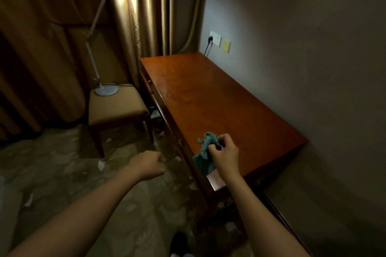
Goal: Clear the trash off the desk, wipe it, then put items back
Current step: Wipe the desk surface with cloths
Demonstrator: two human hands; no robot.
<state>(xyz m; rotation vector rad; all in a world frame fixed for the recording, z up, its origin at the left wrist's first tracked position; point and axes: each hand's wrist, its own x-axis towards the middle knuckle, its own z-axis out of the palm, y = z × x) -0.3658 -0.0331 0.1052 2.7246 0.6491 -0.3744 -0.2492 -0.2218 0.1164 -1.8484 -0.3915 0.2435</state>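
The reddish wooden desk (219, 98) runs along the right wall, its top bare and faintly streaked. My right hand (226, 155) grips a crumpled teal cloth (205, 152) at the desk's near left corner; part of the cloth hangs over the front edge. My left hand (148, 165) hovers over the floor to the left of the desk with its fingers curled in, and nothing shows in it. A desk lamp (106, 89), lit, stands on a padded chair (116, 106) left of the desk.
Scraps of white paper (101, 165) lie scattered on the patterned carpet, some under the desk. Brown curtains (52, 48) hang behind the chair. A wall socket (215, 38) with a plugged cable sits above the desk's far end. A dark shoe (179, 243) shows at the bottom.
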